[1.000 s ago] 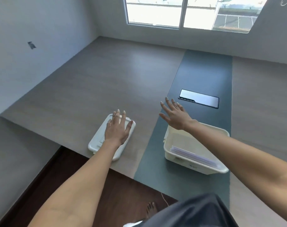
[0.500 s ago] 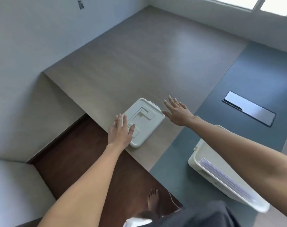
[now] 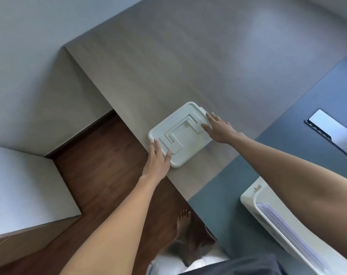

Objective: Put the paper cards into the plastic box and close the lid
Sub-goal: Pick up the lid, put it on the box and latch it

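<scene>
The white plastic lid (image 3: 181, 135) lies flat on the wooden table near its front edge. My left hand (image 3: 157, 157) rests on the lid's near left corner with fingers spread. My right hand (image 3: 218, 127) touches the lid's far right edge, fingers also apart. Neither hand is closed around it. The white plastic box (image 3: 254, 199) stands open at the lower right, partly cut off by the frame and by my right forearm. A stack of paper cards (image 3: 283, 227) lies inside it against the near wall.
The table (image 3: 168, 62) has a grey-blue strip (image 3: 299, 124) on the right with a shiny rectangular cover plate (image 3: 331, 130) set in it. A wall runs along the left. Below the table's front edge are dark wooden floor (image 3: 101, 165) and a bare foot (image 3: 183, 223).
My right hand moved left from over the box onto the lid's far edge. My left hand slid to the lid's near corner. The view swung down and left.
</scene>
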Demonstrator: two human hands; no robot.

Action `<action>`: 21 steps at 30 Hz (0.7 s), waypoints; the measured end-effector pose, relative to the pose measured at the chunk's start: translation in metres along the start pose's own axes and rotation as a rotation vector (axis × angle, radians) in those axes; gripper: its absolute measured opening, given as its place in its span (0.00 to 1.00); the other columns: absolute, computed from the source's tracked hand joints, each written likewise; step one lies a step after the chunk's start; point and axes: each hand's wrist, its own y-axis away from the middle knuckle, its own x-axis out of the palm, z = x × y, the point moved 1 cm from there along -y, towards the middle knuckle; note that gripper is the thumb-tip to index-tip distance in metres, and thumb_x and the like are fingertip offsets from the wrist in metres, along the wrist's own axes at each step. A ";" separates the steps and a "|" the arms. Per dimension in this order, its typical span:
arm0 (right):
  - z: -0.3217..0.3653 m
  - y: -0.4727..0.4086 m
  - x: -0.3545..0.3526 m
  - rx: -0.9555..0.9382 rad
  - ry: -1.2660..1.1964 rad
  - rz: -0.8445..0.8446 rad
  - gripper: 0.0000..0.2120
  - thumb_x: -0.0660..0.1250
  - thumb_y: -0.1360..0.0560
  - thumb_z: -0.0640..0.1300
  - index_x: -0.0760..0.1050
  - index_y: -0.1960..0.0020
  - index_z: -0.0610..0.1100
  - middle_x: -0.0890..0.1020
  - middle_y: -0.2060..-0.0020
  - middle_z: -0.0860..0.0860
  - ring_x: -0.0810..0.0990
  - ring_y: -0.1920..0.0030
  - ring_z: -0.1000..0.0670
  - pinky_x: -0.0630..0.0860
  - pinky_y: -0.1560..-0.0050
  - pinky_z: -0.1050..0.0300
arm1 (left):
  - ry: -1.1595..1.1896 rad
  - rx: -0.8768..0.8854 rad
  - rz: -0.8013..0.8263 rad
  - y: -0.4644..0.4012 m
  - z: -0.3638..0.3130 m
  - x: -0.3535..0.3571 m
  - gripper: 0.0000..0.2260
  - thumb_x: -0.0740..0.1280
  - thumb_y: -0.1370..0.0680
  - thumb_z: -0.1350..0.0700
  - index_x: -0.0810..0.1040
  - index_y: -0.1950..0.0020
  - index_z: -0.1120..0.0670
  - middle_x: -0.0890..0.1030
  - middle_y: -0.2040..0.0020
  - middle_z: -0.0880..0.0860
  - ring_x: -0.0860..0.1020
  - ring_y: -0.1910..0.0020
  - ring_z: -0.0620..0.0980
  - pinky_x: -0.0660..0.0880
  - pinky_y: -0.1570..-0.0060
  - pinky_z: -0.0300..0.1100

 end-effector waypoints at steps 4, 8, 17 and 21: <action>0.002 -0.004 0.009 0.046 -0.080 -0.028 0.32 0.49 0.18 0.60 0.49 0.20 0.45 0.55 0.21 0.43 0.59 0.23 0.41 0.57 0.26 0.42 | -0.045 -0.010 0.015 0.003 0.000 -0.001 0.34 0.49 0.17 0.41 0.38 0.20 0.58 0.42 0.19 0.57 0.61 0.23 0.59 0.67 0.33 0.50; 0.006 0.000 0.008 0.101 -0.219 -0.093 0.31 0.50 0.17 0.58 0.54 0.21 0.41 0.63 0.24 0.40 0.67 0.28 0.37 0.64 0.29 0.41 | 0.092 -0.067 -0.004 0.002 0.001 -0.003 0.34 0.54 0.17 0.44 0.40 0.20 0.58 0.46 0.18 0.56 0.59 0.23 0.58 0.62 0.29 0.50; 0.015 0.014 -0.022 0.219 -0.473 -0.158 0.26 0.50 0.18 0.55 0.73 0.53 0.33 0.78 0.56 0.42 0.75 0.55 0.41 0.69 0.55 0.50 | 0.547 -0.065 -0.177 0.002 -0.005 -0.017 0.13 0.63 0.24 0.52 0.76 0.41 0.53 0.80 0.47 0.50 0.78 0.48 0.50 0.70 0.54 0.39; 0.021 0.029 -0.031 0.253 -0.482 -0.181 0.22 0.48 0.17 0.52 0.70 0.58 0.38 0.75 0.58 0.42 0.73 0.57 0.43 0.66 0.57 0.53 | 0.685 -0.108 -0.225 0.009 -0.009 -0.022 0.05 0.62 0.25 0.54 0.75 0.54 0.55 0.77 0.61 0.46 0.74 0.62 0.46 0.68 0.63 0.40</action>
